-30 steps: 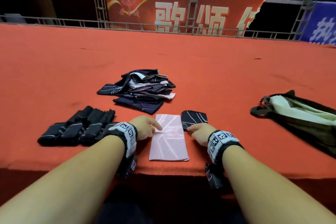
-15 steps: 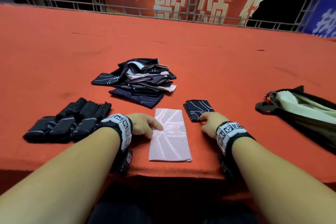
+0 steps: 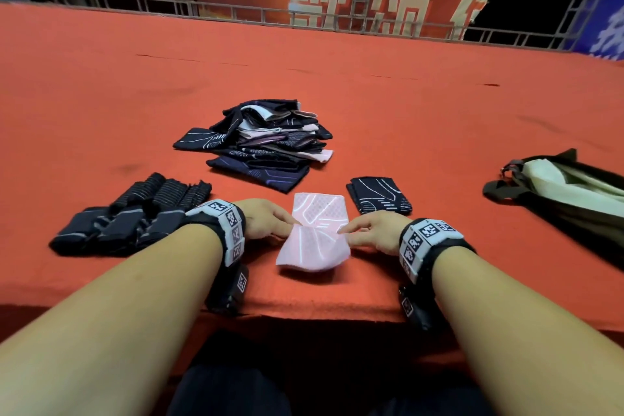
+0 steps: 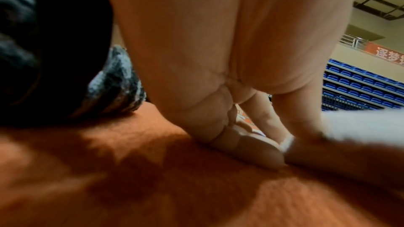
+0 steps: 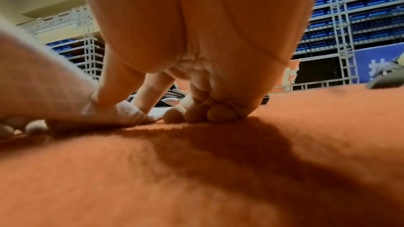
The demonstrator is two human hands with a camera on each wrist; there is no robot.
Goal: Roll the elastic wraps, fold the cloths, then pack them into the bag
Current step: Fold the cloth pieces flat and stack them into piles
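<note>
So the red table (image 3: 101, 94) has the usual spread: bag (image 3: 574, 199) out at 3 o'clock, pile of unfolded cloths (image 3: 266, 142) at 12, rolled wraps (image 3: 135, 213) at 9. The one dark folded cloth (image 3: 378, 195) sits at about 1 o'clock, just beside the pink cloth (image 3: 314, 240).

What's new: half a second ago the pink cloth lay flat with the right hand (image 3: 374, 233) up at the dark one. Now both hands pinch the pink cloth's side edges and its near half is lifted and curling. I'd say that's the next fold starting, so lots of cloths left.

The left wrist view shows the left hand (image 3: 266, 221) with thumb and fingertip closed on a white edge, and the right wrist view shows the same pinch. The head view can't show that, but only it shows the whole layout.
</note>
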